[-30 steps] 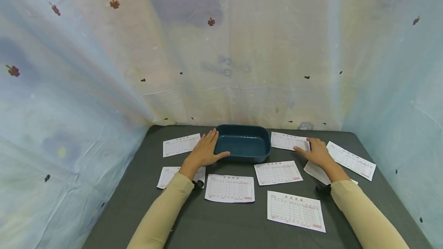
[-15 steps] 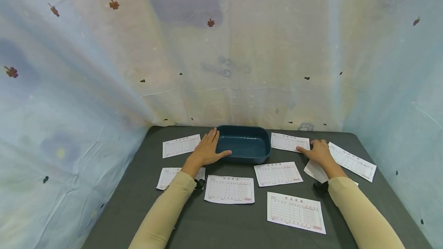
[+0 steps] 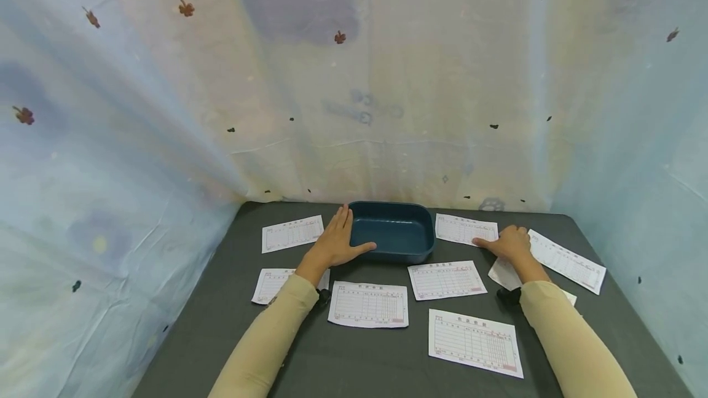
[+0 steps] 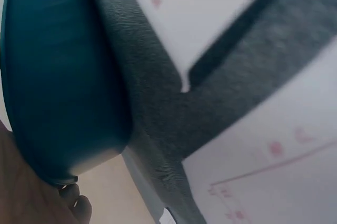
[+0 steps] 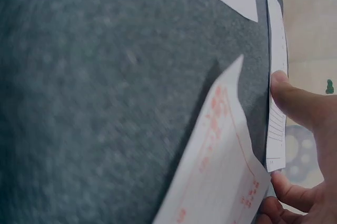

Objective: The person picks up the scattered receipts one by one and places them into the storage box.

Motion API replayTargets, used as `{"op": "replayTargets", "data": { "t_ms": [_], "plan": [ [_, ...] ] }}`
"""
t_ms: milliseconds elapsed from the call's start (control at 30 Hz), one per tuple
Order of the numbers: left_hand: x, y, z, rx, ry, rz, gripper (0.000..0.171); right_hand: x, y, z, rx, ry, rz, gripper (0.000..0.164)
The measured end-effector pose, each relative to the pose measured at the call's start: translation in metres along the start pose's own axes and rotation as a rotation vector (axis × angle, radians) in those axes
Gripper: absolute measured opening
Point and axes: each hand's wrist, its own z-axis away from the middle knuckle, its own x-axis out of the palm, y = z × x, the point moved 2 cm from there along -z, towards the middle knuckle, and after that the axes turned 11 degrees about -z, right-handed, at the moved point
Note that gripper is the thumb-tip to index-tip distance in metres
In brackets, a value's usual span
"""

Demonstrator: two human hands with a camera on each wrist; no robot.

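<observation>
My left hand [image 3: 335, 242] lies at the left end of a dark teal rectangular basin [image 3: 417, 255], fingers straight along its side and thumb by its front rim. In the left wrist view the basin's wall [image 4: 63, 77] stands beside part of the hand [image 4: 31, 187]. My right hand [image 3: 514, 247] is among printed paper slips on the right. Its thumb tip is at the front edge of the back slip [image 3: 459, 228]; its fingers bend, thumb and fingers apart. A slip [image 3: 503, 273] with a raised corner [image 5: 231, 77] lies partly hidden under this hand. Whether the fingertips touch it is unclear.
A slanted slip [image 3: 570, 261] lies right of the right hand. More printed slips are on the grey table [image 3: 354, 361]: one at back left [image 3: 292, 234], one partly under the left forearm [image 3: 271, 284], several in front of the basin [image 3: 367, 304]. A patterned curtain [image 3: 387, 78] hangs behind.
The right hand's fingers have drawn in and bent more, and its thumb has shifted slightly to the right. The left hand stays at the basin. The camera view has shifted slightly.
</observation>
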Motion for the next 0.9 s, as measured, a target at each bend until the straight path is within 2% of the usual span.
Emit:
{"op": "replayTargets", "data": {
  "t_ms": [233, 433, 567, 767, 900],
  "plan": [
    [0.003, 0.0, 0.001, -0.003, 0.017, -0.009, 0.121, 0.004, 0.0, -0.002, -0.009, 0.002, -0.014, 0.103],
    [0.003, 0.002, 0.001, -0.001, 0.022, -0.002, 0.121, 0.007, 0.0, -0.003, 0.028, 0.05, -0.086, 0.1],
    [0.004, 0.003, 0.0, 0.002, 0.025, -0.011, 0.12, 0.01, 0.0, -0.003, 0.041, 0.046, -0.14, 0.097],
    [0.007, 0.001, -0.001, -0.001, 0.029, -0.026, 0.12, 0.009, -0.004, 0.001, 0.073, 0.034, -0.31, 0.088],
    [0.007, -0.001, -0.001, 0.001, 0.03, -0.029, 0.12, 0.005, -0.004, 0.002, 0.041, 0.043, -0.315, 0.072]
  ]
}}
